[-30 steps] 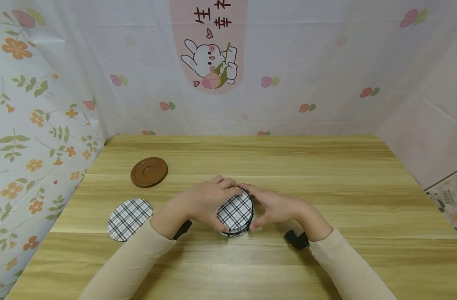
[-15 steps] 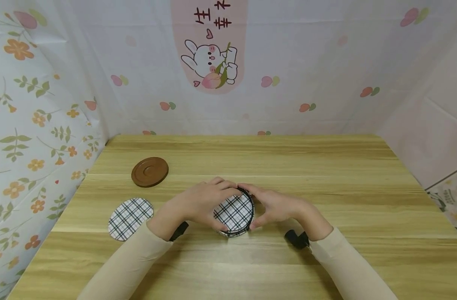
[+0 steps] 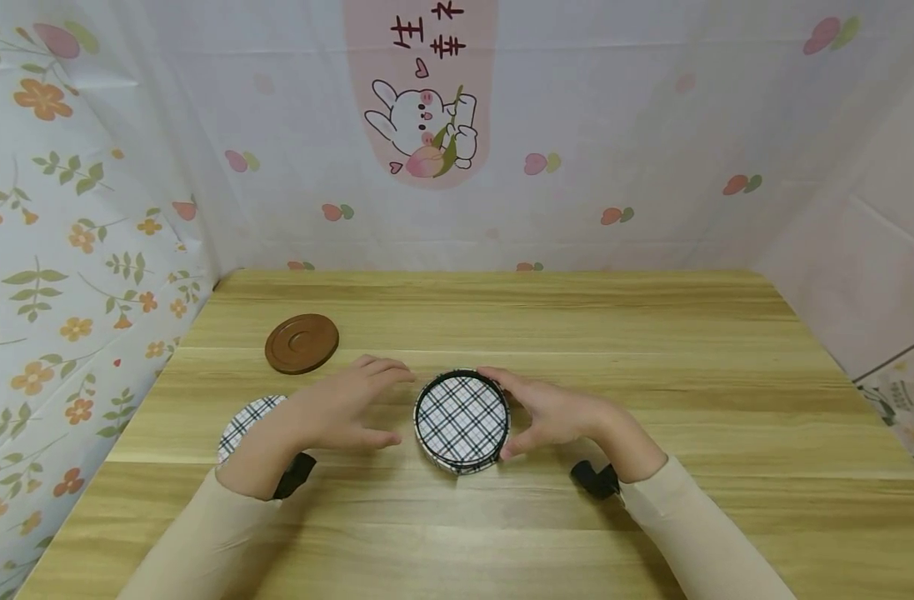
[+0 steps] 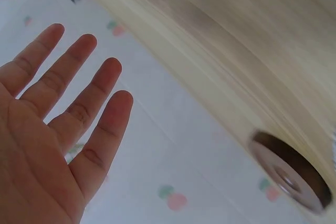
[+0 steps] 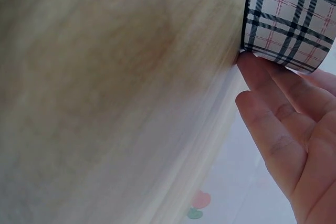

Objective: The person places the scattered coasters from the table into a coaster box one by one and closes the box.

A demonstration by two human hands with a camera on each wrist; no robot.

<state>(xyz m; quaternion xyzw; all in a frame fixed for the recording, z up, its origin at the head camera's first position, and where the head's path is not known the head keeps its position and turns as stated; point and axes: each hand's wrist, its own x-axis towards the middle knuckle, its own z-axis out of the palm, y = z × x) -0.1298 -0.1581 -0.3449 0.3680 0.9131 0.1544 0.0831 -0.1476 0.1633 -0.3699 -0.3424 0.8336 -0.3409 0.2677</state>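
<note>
A round plaid box [image 3: 462,421] stands on the table, a plaid disc sitting inside its dark rim. My right hand [image 3: 557,412] holds the box's right side, thumb at the front and forefinger at the back. The right wrist view has the fingertips of that right hand [image 5: 286,114] against the checked side wall [image 5: 294,14]. Left of the box, apart from it, my left hand [image 3: 344,408] hovers with fingers spread and nothing in it. Its palm and straight fingers [image 4: 86,108] show in the left wrist view.
A round brown wooden coaster [image 3: 302,343] lies at the back left. Nearer, a flat plaid disc [image 3: 247,421] is partly covered by the left forearm. Printed cloth [image 3: 651,125] hangs behind the wood-grain table [image 3: 614,317], with floral cloth at the left.
My left hand has let go of the box and drawn back to the left, uncovering its top. The plaid disc now lies level inside the rim. The right hand stays in place.
</note>
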